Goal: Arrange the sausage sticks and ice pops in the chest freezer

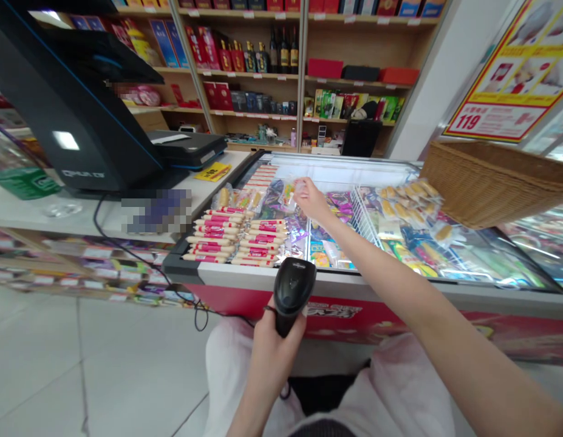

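My left hand [274, 343] is wrapped round the handle of a black barcode scanner [296, 285], its head tilted up in front of the freezer's edge. Stretched out over the glass top, my right hand [308, 197] has its fingers closed on a small clear packet [288, 193] with yellowish food inside. Similar packets [249, 199] lie just left of it. Closer to me sit rows of sausage-like sticks with pink labels [217, 233]. Purple wrapped goods [297, 230] show below the right hand.
A chest freezer [263, 278] spans the front, with a wicker basket [495, 182] and more bagged food [409, 200] at right. A checkout terminal [94, 133] stands on the left counter [17, 209]. The scanner's cable [144, 264] hangs from there. Stocked shelves [249, 76] line the back.
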### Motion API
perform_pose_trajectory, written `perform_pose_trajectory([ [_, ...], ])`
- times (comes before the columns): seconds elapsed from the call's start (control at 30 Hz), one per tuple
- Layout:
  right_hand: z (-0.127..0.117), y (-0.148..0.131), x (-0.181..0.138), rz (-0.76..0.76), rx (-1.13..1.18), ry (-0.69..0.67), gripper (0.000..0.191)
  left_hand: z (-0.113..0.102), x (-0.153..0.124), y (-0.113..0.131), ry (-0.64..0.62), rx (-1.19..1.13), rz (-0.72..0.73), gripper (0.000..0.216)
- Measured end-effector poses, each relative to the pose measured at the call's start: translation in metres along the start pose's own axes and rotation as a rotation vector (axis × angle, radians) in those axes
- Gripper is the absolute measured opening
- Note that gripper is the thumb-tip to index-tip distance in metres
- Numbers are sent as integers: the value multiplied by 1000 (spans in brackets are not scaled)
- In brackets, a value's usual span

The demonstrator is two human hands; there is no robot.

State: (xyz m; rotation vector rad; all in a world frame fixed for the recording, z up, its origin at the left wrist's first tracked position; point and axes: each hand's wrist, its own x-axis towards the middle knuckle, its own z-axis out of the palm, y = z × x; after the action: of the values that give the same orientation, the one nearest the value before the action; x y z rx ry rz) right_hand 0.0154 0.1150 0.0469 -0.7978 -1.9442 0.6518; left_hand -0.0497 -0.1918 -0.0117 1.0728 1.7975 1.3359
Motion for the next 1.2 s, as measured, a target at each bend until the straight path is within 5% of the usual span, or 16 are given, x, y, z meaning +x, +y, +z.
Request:
perform_pose_trajectory([
  [0.17,-51,17,-54,260,415,63,37,8,3,0,-105,58,43,48],
  [0.3,-71,19,-83,314,488,66,42,16,4,7,-121,76,41,50],
  [0.87,-71,14,-95,237,446,-12,50,31,6,22,-91,33,-11,49],
  [1.0,-73,16,-94,169,158,111,41,31,4,20,-72,39,1,46],
  [1.2,-120,24,-66,61,-870,130,26,24,3,19,-38,61,3,47],
])
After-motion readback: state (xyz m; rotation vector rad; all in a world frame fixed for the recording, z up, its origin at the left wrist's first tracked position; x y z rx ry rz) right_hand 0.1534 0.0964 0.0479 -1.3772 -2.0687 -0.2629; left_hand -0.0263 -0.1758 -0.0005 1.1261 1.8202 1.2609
